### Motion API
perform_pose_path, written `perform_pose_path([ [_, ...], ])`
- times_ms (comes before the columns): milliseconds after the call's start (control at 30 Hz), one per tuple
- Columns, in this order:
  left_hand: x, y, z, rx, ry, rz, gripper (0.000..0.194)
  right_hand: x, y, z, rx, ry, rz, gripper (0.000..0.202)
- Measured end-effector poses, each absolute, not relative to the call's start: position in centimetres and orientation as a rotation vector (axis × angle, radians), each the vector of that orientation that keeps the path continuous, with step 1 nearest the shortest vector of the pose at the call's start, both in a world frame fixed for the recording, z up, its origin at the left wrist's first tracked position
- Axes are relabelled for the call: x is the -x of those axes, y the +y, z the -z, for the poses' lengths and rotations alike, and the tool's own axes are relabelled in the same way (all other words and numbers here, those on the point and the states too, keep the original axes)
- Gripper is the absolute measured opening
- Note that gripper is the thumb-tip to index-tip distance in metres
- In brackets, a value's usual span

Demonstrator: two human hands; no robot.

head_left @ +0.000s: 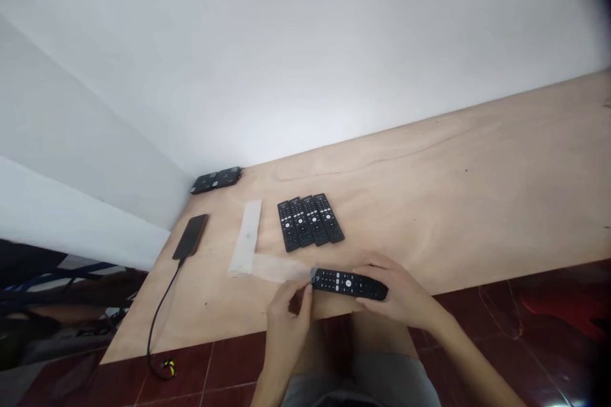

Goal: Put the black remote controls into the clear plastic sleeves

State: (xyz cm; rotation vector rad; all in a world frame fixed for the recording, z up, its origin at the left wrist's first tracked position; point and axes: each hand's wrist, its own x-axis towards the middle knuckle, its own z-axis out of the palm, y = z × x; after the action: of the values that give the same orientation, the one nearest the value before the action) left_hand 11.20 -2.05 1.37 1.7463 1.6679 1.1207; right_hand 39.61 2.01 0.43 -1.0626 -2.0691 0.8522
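Note:
A black remote control lies across my right hand, whose fingers and thumb grip its right end. At the remote's left end, the thumb and fingers of my left hand pinch the mouth of a thin, clear plastic sleeve. The remote's left tip seems to be just inside this sleeve. The sleeve trails leftward over the table to a flat stack of whitish plastic sleeves. Beyond my hands, several black remotes lie side by side, buttons up.
Two flat black boxes sit in the table's far left corner by the wall. A dark phone lies at the left, with a black cable hanging over the front edge. The wooden table stretches right along the white wall.

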Motion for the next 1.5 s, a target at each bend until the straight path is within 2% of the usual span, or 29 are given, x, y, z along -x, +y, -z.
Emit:
perform_pose_path([
  [233, -10.0, -2.6, -2.0, -1.918, 1.595, -0.954, 0.024, -39.8, 2.2, -1.3, 1.019, -2.138, -0.877, 0.045],
  [400, -7.4, -2.9, -3.0, -2.247, 1.572, -0.675, 0.042, -39.5, 2.4, -0.9, 1.032, -2.173, -0.840, 0.044],
  [533, -6.2, -1.7, -4.2, -2.292, 1.440, -0.521, 0.045, -39.1, 2.4, -0.8, 1.048, -2.202, -0.828, 0.042],
  [700, -6.3, 0.0, -5.4, -2.174, 1.356, -0.577, 0.060, -39.1, 2.4, -0.9, 1.031, -2.230, -0.849, 0.045],
  [867, -8.2, 0.4, -4.9, -2.177, 1.270, -0.649, 0.051, -39.3, 2.6, -0.8, 1.007, -2.243, -0.848, 0.042],
  [967, -10.2, 0.6, -4.1, -2.215, 1.209, -0.656, 0.053, -39.4, 2.8, -0.9, 0.977, -2.268, -0.865, 0.049],
  [1100, -12.3, 0.8, -3.9, -2.268, 1.152, -0.649, 0.062, -39.4, 3.2, -1.6, 0.943, -2.284, -0.925, 0.052],
  [1233, -11.5, 0.4, -4.4, -2.244, 1.191, -0.617, 0.081, -39.3, 3.5, -1.8, 0.973, -2.270, -0.968, 0.058],
  [1333, -9.6, -0.1, -4.2, -2.212, 1.275, -0.607, 0.078, -39.9, 3.3, -0.8, 1.077, -2.127, -0.928, 0.065],
  [1500, -8.3, -0.3, -3.5, -2.194, 1.340, -0.625, 0.070, -41.4, 2.5, 1.1, 1.204, -1.906, -0.822, 0.044],
])
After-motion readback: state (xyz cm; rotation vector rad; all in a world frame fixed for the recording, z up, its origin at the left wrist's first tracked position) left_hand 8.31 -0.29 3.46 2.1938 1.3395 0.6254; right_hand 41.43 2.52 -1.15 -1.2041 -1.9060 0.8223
